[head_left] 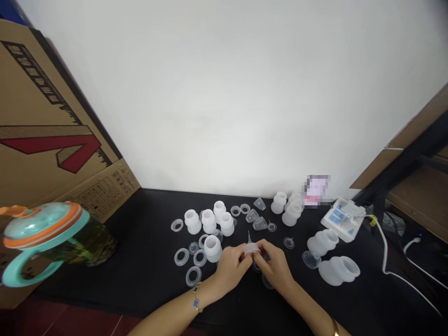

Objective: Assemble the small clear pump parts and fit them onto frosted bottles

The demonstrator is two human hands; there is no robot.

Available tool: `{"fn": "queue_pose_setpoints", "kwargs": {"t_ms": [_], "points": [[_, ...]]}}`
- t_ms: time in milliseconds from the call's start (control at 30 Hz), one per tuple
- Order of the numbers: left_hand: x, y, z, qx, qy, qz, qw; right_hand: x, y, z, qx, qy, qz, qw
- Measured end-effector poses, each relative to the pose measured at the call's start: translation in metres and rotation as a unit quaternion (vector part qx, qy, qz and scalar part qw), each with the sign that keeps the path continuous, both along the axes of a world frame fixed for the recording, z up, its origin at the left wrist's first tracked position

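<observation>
Both hands meet at the front middle of the table around a translucent ring cap with a thin pointed spout [250,247], its spout upward. My left hand [229,269] grips the cap from the left, fingers closed. My right hand [275,267] pinches it from the right; its fingertips partly hide the lower rim. Left of my left hand stands a small white wide-necked bottle [212,249], with more such bottles behind it. Several loose translucent collar rings [193,276] lie near them. Beyond my hands are clear cone-shaped covers [260,224] and a small spouted insert [289,242].
At right, two larger white bottles [339,270] lie tilted near a clear disc [311,259]. Behind them sit a white power strip [343,218] with cables and a blurred phone-like panel [316,190]. A lidded jug [52,238] and a cardboard box [45,116] stand left.
</observation>
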State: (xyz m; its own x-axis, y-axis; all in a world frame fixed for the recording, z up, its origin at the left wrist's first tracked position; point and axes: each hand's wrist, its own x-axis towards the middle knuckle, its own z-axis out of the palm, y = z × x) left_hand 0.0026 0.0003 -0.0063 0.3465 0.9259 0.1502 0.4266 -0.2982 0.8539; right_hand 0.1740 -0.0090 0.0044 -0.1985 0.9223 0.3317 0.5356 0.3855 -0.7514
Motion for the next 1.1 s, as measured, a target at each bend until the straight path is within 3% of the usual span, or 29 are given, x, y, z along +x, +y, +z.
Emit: {"fn": "queue_pose_setpoints", "kwargs": {"t_ms": [333, 833, 1100], "points": [[0.0003, 0.0007, 0.0092, -0.024, -0.029, 0.000, 0.999, -0.0023, -0.0028, 0.0006, -0.007, 0.012, 0.013, 1.000], [0.0014, 0.0025, 0.0045, -0.079, -0.083, 0.004, 0.993, -0.0019, -0.0044, 0.0040, -0.005, 0.017, 0.038, 0.999], [0.0013, 0.0021, 0.0058, -0.066, -0.059, 0.003, 0.996, -0.0009, -0.0021, 0.0020, 0.007, 0.010, 0.028, 1.000]]}}
